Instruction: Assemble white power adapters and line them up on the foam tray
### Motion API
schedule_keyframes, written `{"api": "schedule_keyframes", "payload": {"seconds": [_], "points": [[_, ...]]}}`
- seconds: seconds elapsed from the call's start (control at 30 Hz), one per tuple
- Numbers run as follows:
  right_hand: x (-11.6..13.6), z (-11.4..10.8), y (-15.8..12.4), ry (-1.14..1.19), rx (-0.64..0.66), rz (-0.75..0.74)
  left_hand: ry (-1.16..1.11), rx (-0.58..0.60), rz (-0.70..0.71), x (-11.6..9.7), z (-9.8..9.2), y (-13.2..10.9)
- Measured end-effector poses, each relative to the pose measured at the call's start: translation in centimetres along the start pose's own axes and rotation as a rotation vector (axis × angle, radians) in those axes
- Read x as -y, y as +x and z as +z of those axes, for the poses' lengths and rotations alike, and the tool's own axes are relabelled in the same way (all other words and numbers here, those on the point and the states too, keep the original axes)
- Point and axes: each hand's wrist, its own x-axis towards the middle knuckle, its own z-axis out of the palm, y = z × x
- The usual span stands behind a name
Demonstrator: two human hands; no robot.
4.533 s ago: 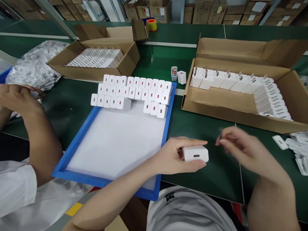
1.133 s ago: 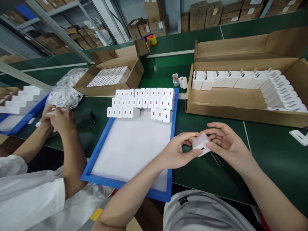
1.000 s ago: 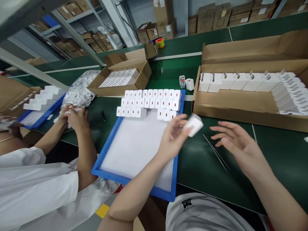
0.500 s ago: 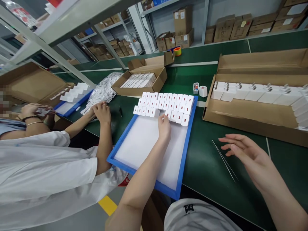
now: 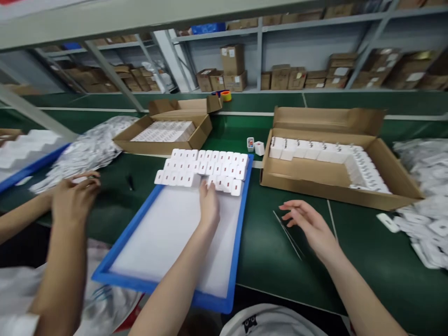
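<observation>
My left hand [image 5: 210,207] reaches over the blue-framed tray [image 5: 136,214] with its fingers pinched at the front row of small white plastic housings [image 5: 213,158]. It appears to grip a white housing [image 5: 212,182] beside a gap in that row; the fingertips partly cover it. The housings stand in several rows, each with a small red mark. My right hand [image 5: 311,228] is held over the green bench, open and with nothing in it. Just left of its fingers lies a pair of metal tweezers [image 5: 289,237].
A carton [image 5: 301,182] lined with white housings stands at the right, another filled carton [image 5: 140,148] at the back left. Two loose housings [image 5: 259,148] sit between them. White parts lie heaped at the right [image 5: 425,228] and left [image 5: 94,140]. A co-worker's hand [image 5: 75,196] works at the left.
The view has swung right, bringing the right-hand heap of parts into sight. My left hand stays at the gap in the front row, and my right hand remains beside the tweezers.
</observation>
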Motion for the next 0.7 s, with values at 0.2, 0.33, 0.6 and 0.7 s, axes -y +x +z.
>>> {"api": "schedule_keyframes", "payload": {"seconds": [0.2,0.33,0.6,0.7], "points": [[2.0,-3.5,2.9,-0.267,-0.220,-0.134,0.103,0.145,0.576,-2.0,-0.2,-6.2],[4.1,-7.0,10.1,-0.601,-0.270,-0.144,0.361,0.361,0.970,-1.6,0.3,-9.2],[4.2,-6.0,20.9,-1.151,-0.223,0.060,0.464,0.444,0.903,-1.0,0.1,-8.2],[3.3,-5.5,21.7,-1.258,-0.228,0.068,0.438,0.442,0.883,-0.6,0.1,-7.9]]}}
